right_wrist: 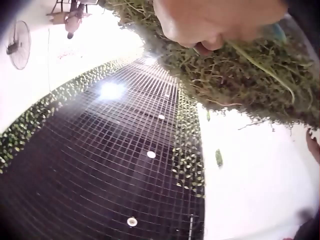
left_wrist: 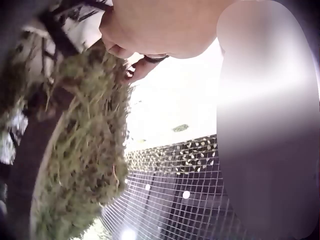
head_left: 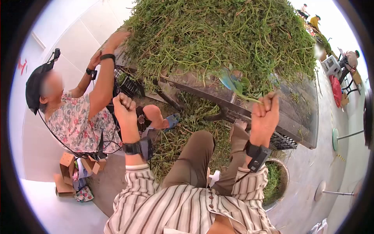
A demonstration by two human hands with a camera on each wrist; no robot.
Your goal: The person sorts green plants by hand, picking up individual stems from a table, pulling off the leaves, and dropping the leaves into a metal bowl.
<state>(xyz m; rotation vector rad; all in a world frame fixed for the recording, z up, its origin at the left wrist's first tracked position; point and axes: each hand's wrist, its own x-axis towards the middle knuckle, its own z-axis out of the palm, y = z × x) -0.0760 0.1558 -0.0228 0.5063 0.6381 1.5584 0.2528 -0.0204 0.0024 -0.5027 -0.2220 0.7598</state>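
Observation:
My right hand [head_left: 265, 117] pinches the thin end of a leafy green stem [head_left: 249, 97] over the near edge of the table. In the right wrist view the stem [right_wrist: 265, 70] sticks out from beside the fingers of that hand [right_wrist: 215, 22]. My left hand [head_left: 125, 111] is raised on the left, away from the table edge, its fingers curled in and no plant showing in it. A big heap of green stems [head_left: 218, 39] covers most of the table. Something blue [head_left: 228, 81] lies by the heap's front, next to the stem's leaves.
Another person [head_left: 78, 117] sits at the left, reaching to the heap. Dark crates [head_left: 284, 140] sit under the table [head_left: 307, 130]. Loose stems [head_left: 167, 156] litter the floor. A round tub [head_left: 286, 175] holding greens is on the right, cardboard boxes [head_left: 64, 189] on the left.

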